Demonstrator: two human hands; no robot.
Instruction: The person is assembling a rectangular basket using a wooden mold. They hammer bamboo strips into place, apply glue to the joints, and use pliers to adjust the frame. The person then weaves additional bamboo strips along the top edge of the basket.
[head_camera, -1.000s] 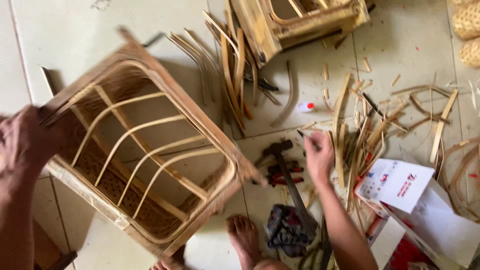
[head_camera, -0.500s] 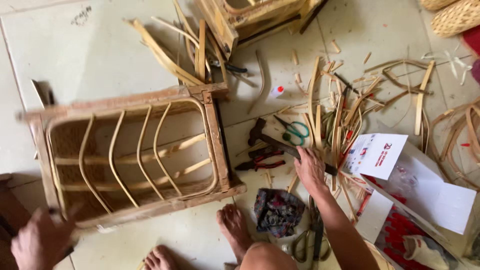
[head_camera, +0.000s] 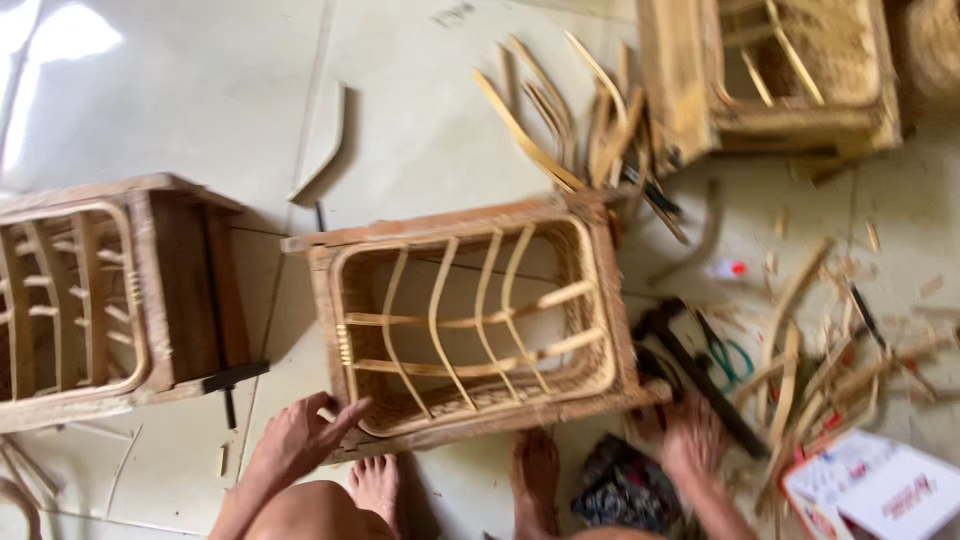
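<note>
Frame lies on its side on the floor, open face up. Left hand grips its near corner, fingers closed, steadying it. Right hand rests beside the hammer; its fingers blurred, state unclear.

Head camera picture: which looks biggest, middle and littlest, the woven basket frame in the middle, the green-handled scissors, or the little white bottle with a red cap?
1. Woven basket frame, by far the biggest.
2. Green-handled scissors.
3. Little white bottle with a red cap, the smallest.
All three lie on the floor at similar distance, so the order looks safe.
</note>
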